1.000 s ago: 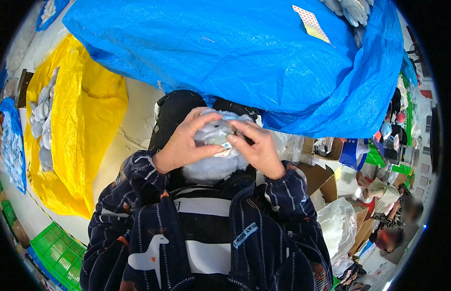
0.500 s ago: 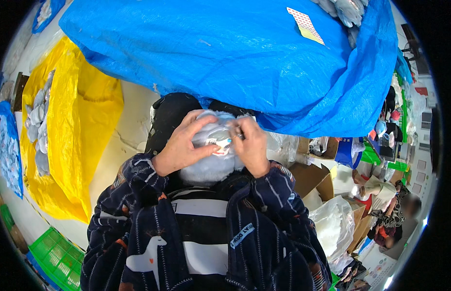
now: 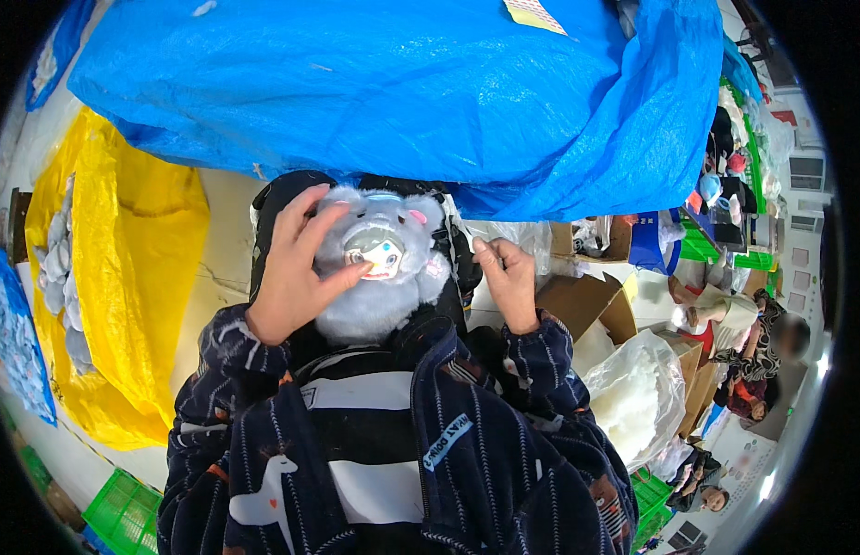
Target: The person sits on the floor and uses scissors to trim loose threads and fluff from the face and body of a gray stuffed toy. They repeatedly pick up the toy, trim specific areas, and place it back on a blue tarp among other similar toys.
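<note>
A fluffy grey plush toy sits on my lap. It has round ears with pink inside, a raised paw and a smooth doll-like face with a small blue spot near one eye. My left hand grips the toy from its left, the thumb across the face and the fingers at the side of the head. Apart from the toy, on its right, my right hand has thumb and index finger pinched together. Whatever may be between those fingertips is too small to make out.
A large blue sheet or sack spreads just beyond my knees. A yellow sack with grey plush pieces stands at the left, above a green crate. On the right are cardboard boxes, a clear bag of white stuffing and other people.
My right hand has come off the toy and moved to the right. The toy's face and ears now show more fully. My left hand stays on the toy. The view has shifted slightly.
</note>
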### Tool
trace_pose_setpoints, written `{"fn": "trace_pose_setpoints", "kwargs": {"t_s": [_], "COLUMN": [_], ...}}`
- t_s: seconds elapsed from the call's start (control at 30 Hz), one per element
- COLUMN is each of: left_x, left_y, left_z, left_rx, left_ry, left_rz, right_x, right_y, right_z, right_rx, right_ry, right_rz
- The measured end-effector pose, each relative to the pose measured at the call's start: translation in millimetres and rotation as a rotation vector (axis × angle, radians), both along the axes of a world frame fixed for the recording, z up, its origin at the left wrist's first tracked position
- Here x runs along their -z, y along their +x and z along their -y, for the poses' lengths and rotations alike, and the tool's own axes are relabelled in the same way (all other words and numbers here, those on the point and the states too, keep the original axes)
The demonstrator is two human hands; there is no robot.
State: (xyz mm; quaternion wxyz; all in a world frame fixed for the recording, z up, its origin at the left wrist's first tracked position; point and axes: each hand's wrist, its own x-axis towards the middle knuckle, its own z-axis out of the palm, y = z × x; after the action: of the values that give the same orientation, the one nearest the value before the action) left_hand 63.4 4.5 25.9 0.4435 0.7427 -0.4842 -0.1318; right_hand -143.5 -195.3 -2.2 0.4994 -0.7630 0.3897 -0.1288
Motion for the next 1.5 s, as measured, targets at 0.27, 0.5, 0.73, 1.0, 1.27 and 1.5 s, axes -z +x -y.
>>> {"fn": "trace_pose_setpoints", "kwargs": {"t_s": [0.27, 0.5, 0.73, 1.0, 1.27, 1.5], "left_x": [7.1, 3.0, 35.7, 34.5, 42.9, 45.2], "left_y": [-18.7, -4.2, -14.2, -12.9, -17.4, -18.6], "left_z": [9.5, -24.3, -70.3, -62.7, -67.0, -70.1], "left_rx": [0.059, -0.105, -0.128, -0.112, -0.051, -0.027], "left_ry": [0.18, 0.004, 0.024, -0.004, -0.155, -0.152], "left_rz": [0.334, -0.242, -0.797, -0.993, -1.12, -1.2], "right_x": [14.5, 1.7, -12.3, -51.8, -44.3, -42.7], "right_y": [2.9, -21.0, 18.8, 69.3, 96.0, 100.2], "right_z": [-28.0, -9.4, -39.5, -79.7, -111.0, -102.8], "right_rx": [-0.16, 0.054, -0.334, -0.604, -0.697, -0.54], "right_ry": [0.278, 0.188, -0.179, -0.464, -0.731, -0.656], "right_rz": [0.09, 0.212, 0.088, 0.163, 0.041, 0.004]}}
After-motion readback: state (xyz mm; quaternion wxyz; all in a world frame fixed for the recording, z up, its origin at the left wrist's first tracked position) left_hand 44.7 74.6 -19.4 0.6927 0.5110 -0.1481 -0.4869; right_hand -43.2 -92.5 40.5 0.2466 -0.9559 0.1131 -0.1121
